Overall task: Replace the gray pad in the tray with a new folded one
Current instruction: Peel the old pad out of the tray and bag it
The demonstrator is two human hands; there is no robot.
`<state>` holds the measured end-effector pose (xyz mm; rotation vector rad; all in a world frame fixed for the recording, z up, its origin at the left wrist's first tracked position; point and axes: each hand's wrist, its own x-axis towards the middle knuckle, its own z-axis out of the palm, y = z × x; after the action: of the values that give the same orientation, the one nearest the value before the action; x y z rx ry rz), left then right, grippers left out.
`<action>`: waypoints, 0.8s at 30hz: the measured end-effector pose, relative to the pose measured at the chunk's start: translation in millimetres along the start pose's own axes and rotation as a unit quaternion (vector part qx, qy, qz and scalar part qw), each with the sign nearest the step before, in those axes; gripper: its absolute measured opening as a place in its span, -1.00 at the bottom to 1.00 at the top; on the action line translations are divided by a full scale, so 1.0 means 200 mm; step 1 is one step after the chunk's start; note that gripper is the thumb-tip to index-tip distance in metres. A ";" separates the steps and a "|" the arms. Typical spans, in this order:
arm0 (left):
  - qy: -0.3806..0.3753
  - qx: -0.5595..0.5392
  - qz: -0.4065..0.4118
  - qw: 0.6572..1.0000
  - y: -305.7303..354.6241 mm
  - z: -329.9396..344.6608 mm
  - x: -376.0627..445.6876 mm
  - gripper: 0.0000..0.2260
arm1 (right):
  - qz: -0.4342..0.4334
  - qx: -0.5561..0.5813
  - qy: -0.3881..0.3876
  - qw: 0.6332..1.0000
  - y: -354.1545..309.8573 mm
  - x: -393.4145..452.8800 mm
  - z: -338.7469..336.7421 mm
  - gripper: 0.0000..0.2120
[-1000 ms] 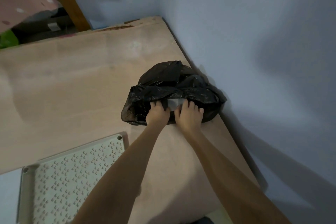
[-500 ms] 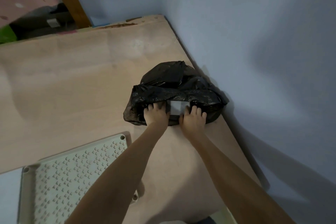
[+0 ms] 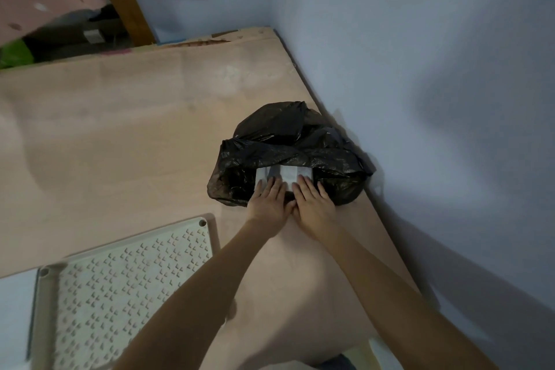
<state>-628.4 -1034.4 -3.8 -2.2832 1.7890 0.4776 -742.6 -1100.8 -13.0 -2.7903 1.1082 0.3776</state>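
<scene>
Two hands lie side by side at the mouth of a black plastic bag (image 3: 288,153), fingers straight and laid flat on a pale folded pad (image 3: 283,173) that shows in the opening. The left hand (image 3: 268,203) covers the pad's near left part, the right hand (image 3: 313,204) its near right part; the thumbs are almost touching between them. Neither hand is curled round anything as far as can be seen (whether the fingertips hook over the pad's far edge cannot be told from this angle). Only a strip of the pad shows past the fingers, with fold lines across it, and it sits partly inside the crumpled bag.

Around them, the bag rests on a light wooden board (image 3: 120,135) close against the blue wall (image 3: 420,69). Well apart, toward the lower left, lies the tray (image 3: 207,227), a pale perforated grid with round corner holes; no gray pad is visible on the part that shows, though much of it is cut off by the frame and the left forearm.

By my reading the task is at its midpoint: the pad under the hands looks like the new folded one being drawn out of the bag. What remains is to lift it free, carry it over, and lay it in the tray.
</scene>
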 end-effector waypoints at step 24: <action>0.049 -0.140 -0.128 0.981 -0.54 -0.29 0.18 -0.38 | 0.093 0.187 -0.108 0.972 0.57 0.27 -0.40 -0.34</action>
<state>-508.2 -1060.8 33.1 -2.7240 1.5178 0.6129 -769.3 -1235.0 46.8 -2.2699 1.2433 0.4280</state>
